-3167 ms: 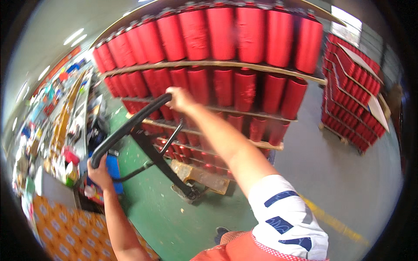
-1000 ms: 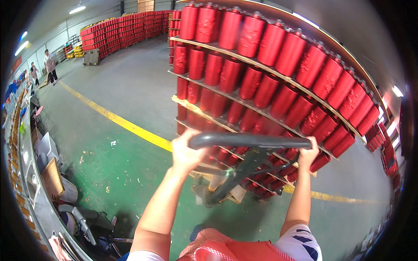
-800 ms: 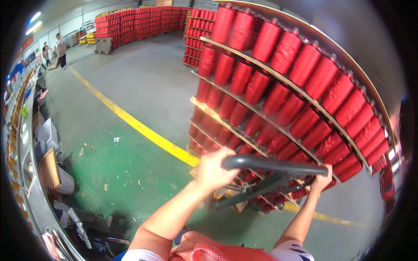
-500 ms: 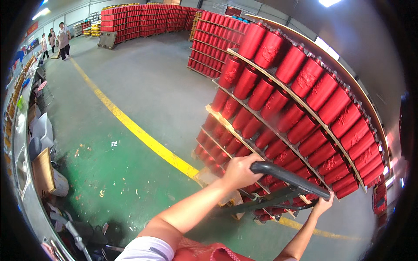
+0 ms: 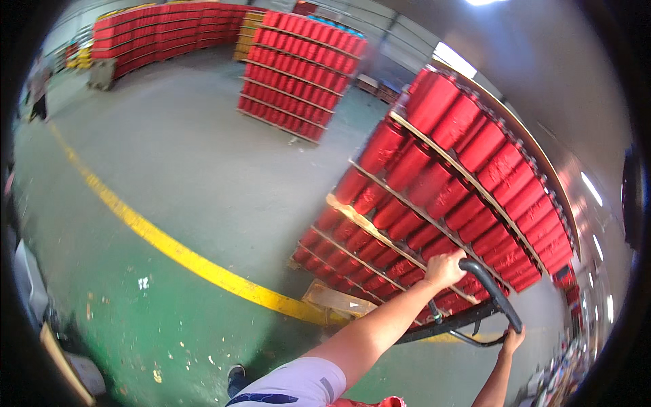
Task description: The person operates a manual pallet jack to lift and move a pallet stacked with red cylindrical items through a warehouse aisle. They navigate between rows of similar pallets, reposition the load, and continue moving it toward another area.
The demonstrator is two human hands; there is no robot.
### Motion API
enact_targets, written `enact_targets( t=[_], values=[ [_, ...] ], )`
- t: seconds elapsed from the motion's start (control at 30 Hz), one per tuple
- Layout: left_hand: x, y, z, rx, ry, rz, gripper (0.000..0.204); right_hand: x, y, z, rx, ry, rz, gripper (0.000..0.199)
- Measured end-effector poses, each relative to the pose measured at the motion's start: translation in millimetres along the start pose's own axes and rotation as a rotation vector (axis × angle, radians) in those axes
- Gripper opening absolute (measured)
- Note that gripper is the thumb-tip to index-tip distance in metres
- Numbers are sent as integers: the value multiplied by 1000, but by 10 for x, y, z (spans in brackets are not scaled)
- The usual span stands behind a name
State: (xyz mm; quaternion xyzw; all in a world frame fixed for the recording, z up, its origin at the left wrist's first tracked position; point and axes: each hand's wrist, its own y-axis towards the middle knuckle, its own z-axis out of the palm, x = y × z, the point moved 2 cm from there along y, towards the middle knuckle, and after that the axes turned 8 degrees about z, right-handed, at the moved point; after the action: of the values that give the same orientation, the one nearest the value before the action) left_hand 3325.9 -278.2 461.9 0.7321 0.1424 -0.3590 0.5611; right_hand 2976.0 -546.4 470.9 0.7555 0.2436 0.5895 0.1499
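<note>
My left hand [image 5: 444,268] is wrapped round the upper end of the black loop handle [image 5: 497,292] of a pallet truck. Lower on the same loop, at its right end, my right hand [image 5: 515,338] is closed. The handle's dark shaft [image 5: 444,325] slants down to the left from the loop. Directly beyond the handle rises a tall load of red cylindrical bottles [image 5: 407,166], layered between thin boards. A wooden pallet piece [image 5: 332,298] shows at its lower left. The truck's forks and wheels are hidden.
A second stack of red bottles [image 5: 298,74] stands farther back, with a long row of red stacks [image 5: 159,34] behind. A yellow floor line [image 5: 183,254] curves past the load. At the far left, a blurred person [image 5: 38,88] stands. Bins [image 5: 30,278] sit near the left edge.
My view has swung right, and the background stacks have shifted left. Both hands, still gripping the handle, now appear farther right. The handle loop is turned more steeply. A shoe has come into view.
</note>
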Motion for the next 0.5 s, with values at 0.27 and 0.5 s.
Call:
enact_targets(
  t=[0.27,0.5],
  values=[
    [479,595,-90,48,28,-84,29,327,-690,347,-347,-388,-6,33],
    [964,633,490,-30,-187,307,17,662,-1019,311,-410,-375,8,20]
  ],
)
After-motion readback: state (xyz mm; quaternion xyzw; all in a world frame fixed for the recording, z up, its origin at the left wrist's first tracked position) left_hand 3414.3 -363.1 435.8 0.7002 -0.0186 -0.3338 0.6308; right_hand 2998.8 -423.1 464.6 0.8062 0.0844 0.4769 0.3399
